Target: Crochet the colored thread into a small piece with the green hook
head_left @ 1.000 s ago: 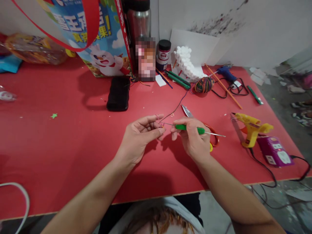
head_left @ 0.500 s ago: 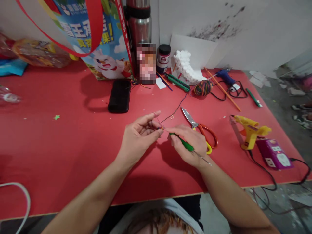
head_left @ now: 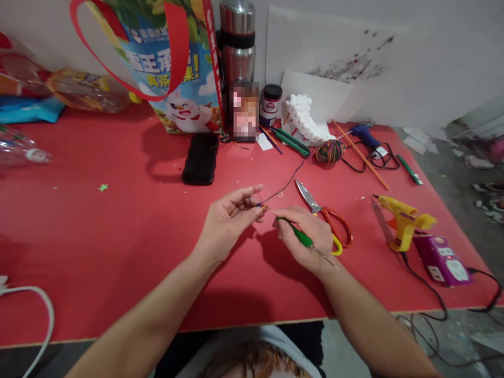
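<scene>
Between the thumb and fingers of my left hand (head_left: 228, 223) is a small piece of multicoloured yarn work (head_left: 261, 206). A strand of yarn (head_left: 289, 182) loops over my left fingers and runs back to a multicoloured yarn ball (head_left: 329, 151). My right hand (head_left: 305, 231) is closed around the green handle of a crochet hook (head_left: 302, 237). One metal end points at the yarn piece; the other sticks out behind toward my wrist. Scissors (head_left: 323, 212) with red and yellow handles lie just beyond my right hand, blades spread slightly.
On the red table (head_left: 118, 252), a black phone (head_left: 200, 159) lies beyond my left hand. A yellow glue gun (head_left: 405, 220) and a purple power box (head_left: 443, 260) sit at right. Behind stand a gift bag (head_left: 185, 100), a steel flask (head_left: 239, 52), a jar (head_left: 271, 105) and a green cutter (head_left: 290, 142).
The camera view has shifted slightly, so the table things sit a little lower or farther right. Both hands keep nearly the same pose, still holding the yarn piece and the crochet hook.
</scene>
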The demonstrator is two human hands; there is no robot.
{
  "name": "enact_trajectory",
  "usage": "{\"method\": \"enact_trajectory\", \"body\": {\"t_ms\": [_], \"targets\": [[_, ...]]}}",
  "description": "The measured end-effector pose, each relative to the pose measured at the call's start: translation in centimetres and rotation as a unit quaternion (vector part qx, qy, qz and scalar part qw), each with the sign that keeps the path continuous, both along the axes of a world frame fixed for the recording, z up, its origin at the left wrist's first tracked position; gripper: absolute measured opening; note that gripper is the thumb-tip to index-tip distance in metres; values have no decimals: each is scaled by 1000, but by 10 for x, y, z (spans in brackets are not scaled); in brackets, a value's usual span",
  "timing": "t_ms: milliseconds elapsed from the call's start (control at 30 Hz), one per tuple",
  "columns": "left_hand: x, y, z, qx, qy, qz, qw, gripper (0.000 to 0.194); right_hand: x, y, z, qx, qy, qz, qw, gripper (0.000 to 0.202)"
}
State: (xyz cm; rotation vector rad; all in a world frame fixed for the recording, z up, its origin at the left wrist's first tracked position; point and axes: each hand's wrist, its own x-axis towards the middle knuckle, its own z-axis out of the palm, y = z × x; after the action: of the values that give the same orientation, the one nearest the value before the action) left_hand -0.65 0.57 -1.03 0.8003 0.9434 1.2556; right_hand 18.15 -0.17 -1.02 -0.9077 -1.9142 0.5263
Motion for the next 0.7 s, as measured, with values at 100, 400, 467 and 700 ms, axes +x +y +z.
{"method": "enact_trajectory", "body": {"t_ms": [100, 400, 467, 700], "targets": [[1, 1, 1, -5, -3, 5, 1000, 43, 0, 0, 0, -8, -20, -3, 1000, 25], [3, 0, 5, -23, -2, 17, 1000, 49, -1, -2, -3, -31, -20, -8, 999, 25], [2, 1, 5, -25, -10, 12, 1000, 50, -1, -3, -4, -34, -13, -3, 999, 27], [-2, 3, 6, -39, -29, -20, 999, 47, -1, -2, -6, -175, 181, 34, 967, 26]]}}
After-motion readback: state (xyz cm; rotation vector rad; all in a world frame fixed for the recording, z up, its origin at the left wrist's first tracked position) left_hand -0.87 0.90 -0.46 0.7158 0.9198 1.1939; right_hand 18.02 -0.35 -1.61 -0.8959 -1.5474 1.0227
